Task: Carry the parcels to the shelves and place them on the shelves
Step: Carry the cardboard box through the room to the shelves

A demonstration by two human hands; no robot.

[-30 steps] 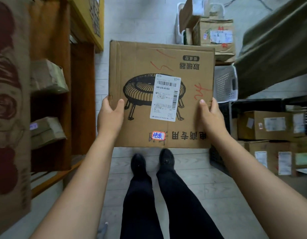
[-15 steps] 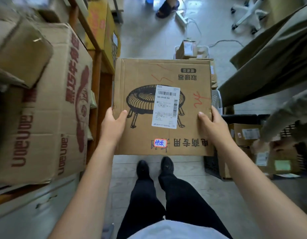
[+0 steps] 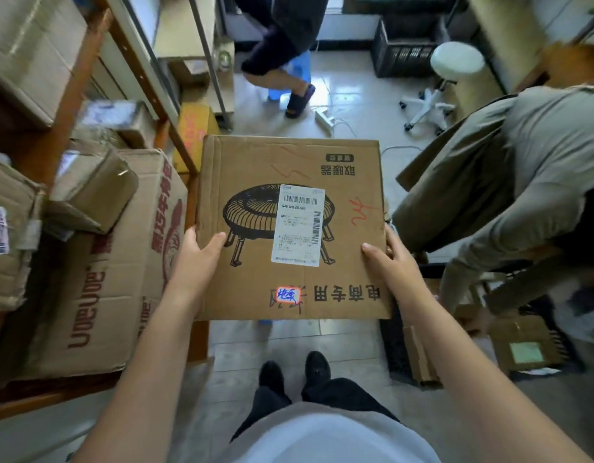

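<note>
you hold one flat, square cardboard parcel out in front of you over the tiled floor, level and face up, in the aisle beside the shelves. your left hand clamps its left edge with the thumb lying on top, and your right hand does the same on the right edge, fingers curled out of sight underneath. the lid is plain brown corrugated board, creased along one side, printed in black with a round, ribbed heater on legs. on it you can count one white shipping label with barcodes, one small sticker with blue handwriting near the edge closest to you, and loose red pen scrawls.

to your left stands an orange-brown shelf frame. on it sits one large cardboard box with red lettering, dented and scuffed, and at least four smaller taped brown parcels are stacked beside and above it; blur hides any finer count.

two other people are in view: one in a grey-green jacket bending low on your right, and one further off, legs only, in a dark sandal. one round white stool on a star base stands beyond, with one black plastic crate just behind it. your two black shoes show below the parcel.
</note>
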